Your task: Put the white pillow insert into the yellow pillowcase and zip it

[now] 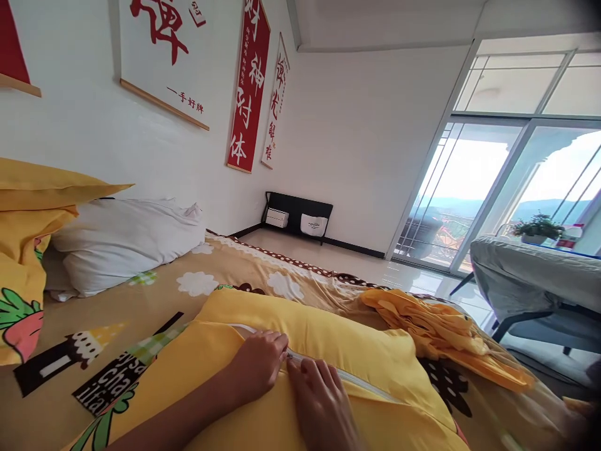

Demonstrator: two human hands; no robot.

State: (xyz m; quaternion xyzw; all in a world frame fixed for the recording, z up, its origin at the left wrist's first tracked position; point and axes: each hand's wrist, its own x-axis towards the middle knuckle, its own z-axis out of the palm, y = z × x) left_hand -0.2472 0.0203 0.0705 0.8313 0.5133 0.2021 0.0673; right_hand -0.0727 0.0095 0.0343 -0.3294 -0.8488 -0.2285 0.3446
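A plump yellow pillowcase [347,329] lies in front of me on the bed, with a white zipper [361,381] running across its upper side. My left hand [260,363] is closed on the pillowcase at the zipper line, fingers curled. Close on its right, my right hand [323,401] is bent with thumb and fingers drawn together at the zipper. A small zipper slider [290,356] shows between the two hands; which fingers grip it is partly hidden.
Crumpled orange-yellow cloth [432,329] lies right on the patterned bedsheet [323,288]. A white pillow [131,241] and yellow bedding [37,188] are at left. Beyond stand a low black rack [298,210], a covered table [530,269] and a chair [558,322] near glass doors [469,188].
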